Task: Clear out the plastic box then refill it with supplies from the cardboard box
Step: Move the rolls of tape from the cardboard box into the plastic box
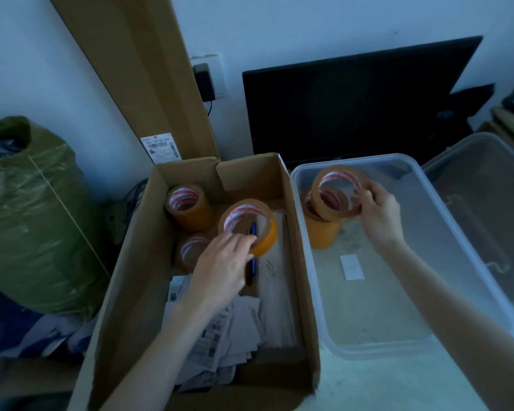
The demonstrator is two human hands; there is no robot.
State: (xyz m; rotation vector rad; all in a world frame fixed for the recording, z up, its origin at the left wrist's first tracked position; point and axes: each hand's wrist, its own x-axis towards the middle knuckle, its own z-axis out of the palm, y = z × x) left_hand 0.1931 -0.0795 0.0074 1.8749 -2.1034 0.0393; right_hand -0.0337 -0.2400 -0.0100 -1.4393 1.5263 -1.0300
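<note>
Both hands [220, 271] [379, 209] hold tape rolls [248, 223] above boxes [125, 262].

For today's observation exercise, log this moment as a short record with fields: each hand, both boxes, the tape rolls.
left hand: grips a tape roll inside the cardboard box
right hand: holds a second roll over the plastic box
plastic box contents: tape stack in the far left corner
cardboard box contents: more rolls, pen, papers

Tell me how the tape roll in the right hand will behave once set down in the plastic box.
The tape roll looks rigid, so the right hand shouldn't deform it. Being round, it may roll if left on edge. Laid flat on the stacked rolls in the plastic box, it should probably sit steady.
</note>
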